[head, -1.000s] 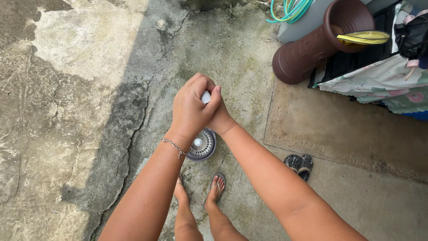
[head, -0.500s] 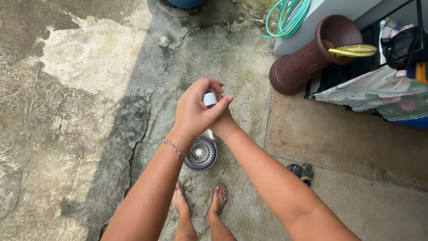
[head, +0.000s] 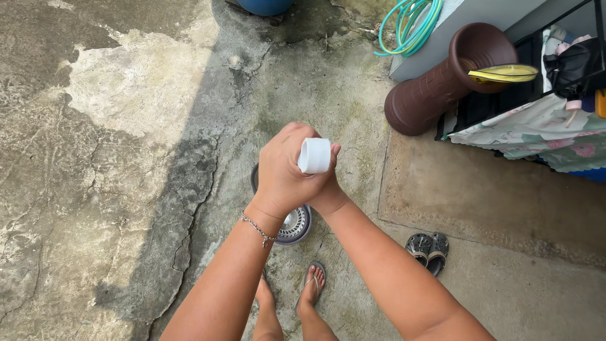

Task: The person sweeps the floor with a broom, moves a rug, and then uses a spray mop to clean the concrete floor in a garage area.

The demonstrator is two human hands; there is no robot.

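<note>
A: At mid-frame, above cracked concrete floor [head: 95, 189]: two hands, clasped close. Left hand [head: 284, 173] on top, fingers [head: 291, 136] wrapped and pinching one white cap [head: 314, 155], a short smooth plastic cylinder.

B: Right hand?

A: Right hand [head: 328, 196] tucked under the left, mostly hidden; whether its fingers are closed, cannot tell. One thin chain bracelet [head: 260, 228] on the left wrist.

B: Below the hands?

A: One round grey object [head: 295, 225], ribbed and slotted inside, partly covered by the wrists. Cannot tell if it touches a hand.

B: Count the rest.

A: Two feet in flip-flops [head: 309, 283], near edge. One pair of small dark clogs [head: 428, 249], near right. One brown ribbed planter [head: 449, 74] tipped on its side, far right, against a grey box. One coiled green hose [head: 407, 19] far behind it. One flowered cloth [head: 530, 129] at right edge.

B: Open room?

A: Left half bare, patchy, damp-dark down the middle, cracks running near to far. The right side is crowded.
</note>
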